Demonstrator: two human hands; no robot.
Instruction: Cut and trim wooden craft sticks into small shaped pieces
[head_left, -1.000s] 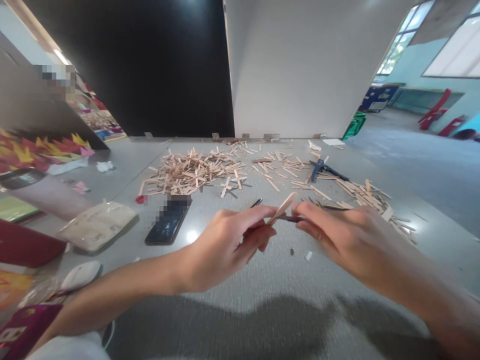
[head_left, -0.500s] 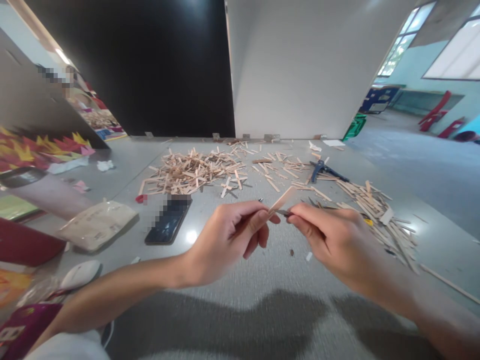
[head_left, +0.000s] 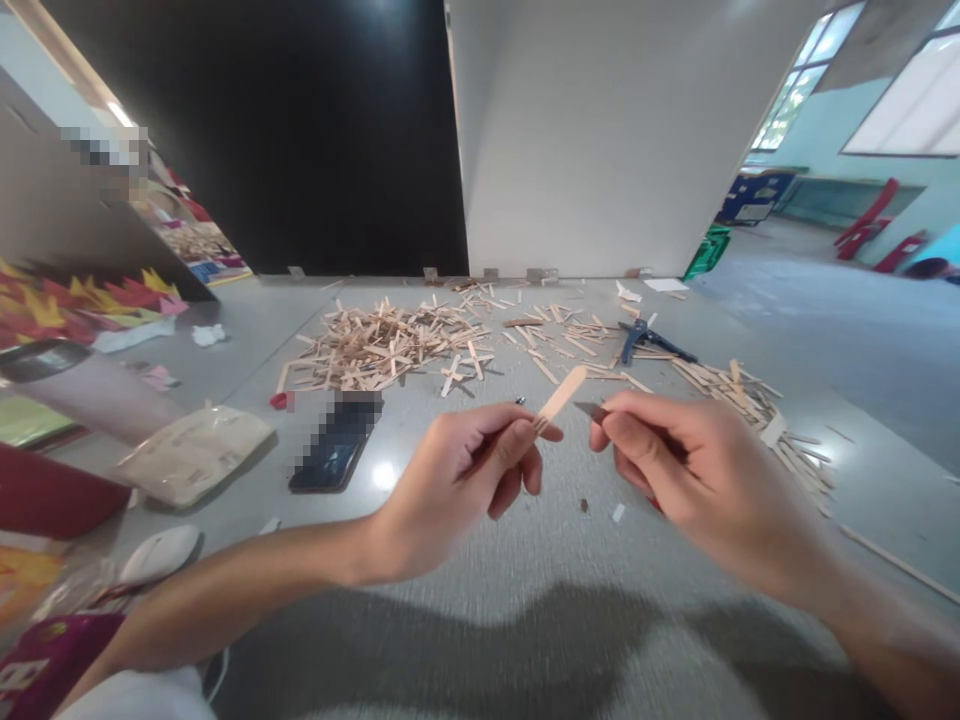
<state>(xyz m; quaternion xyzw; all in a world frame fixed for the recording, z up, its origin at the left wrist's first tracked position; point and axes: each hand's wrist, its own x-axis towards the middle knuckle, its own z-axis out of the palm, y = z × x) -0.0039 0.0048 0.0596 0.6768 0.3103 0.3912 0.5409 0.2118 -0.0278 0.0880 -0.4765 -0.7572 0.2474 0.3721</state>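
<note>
My left hand (head_left: 480,460) pinches a wooden craft stick (head_left: 564,392) between thumb and forefinger. The stick's rounded end points up and to the right. Opposite it, my right hand (head_left: 667,445) is closed on a small knife, whose dark pointed blade (head_left: 590,409) sticks out toward the stick with a narrow gap between them. Most of the knife's handle is hidden in the palm; a bit of red shows below the fingers. Beyond the hands lie a heap of craft-stick pieces (head_left: 390,345) and dark blue cutting pliers (head_left: 637,340).
A phone (head_left: 330,450) lies left of my left hand. Further left are a white packet (head_left: 196,452), a tumbler (head_left: 97,385) and a computer mouse (head_left: 161,552). Loose sticks (head_left: 780,430) are strewn at the right. A black and white panel (head_left: 600,140) stands along the back.
My right hand has drawn the knife slightly back from the stick and turned, so more of the blade shows. The stick has rotated in my left hand, its flat face now toward me.
</note>
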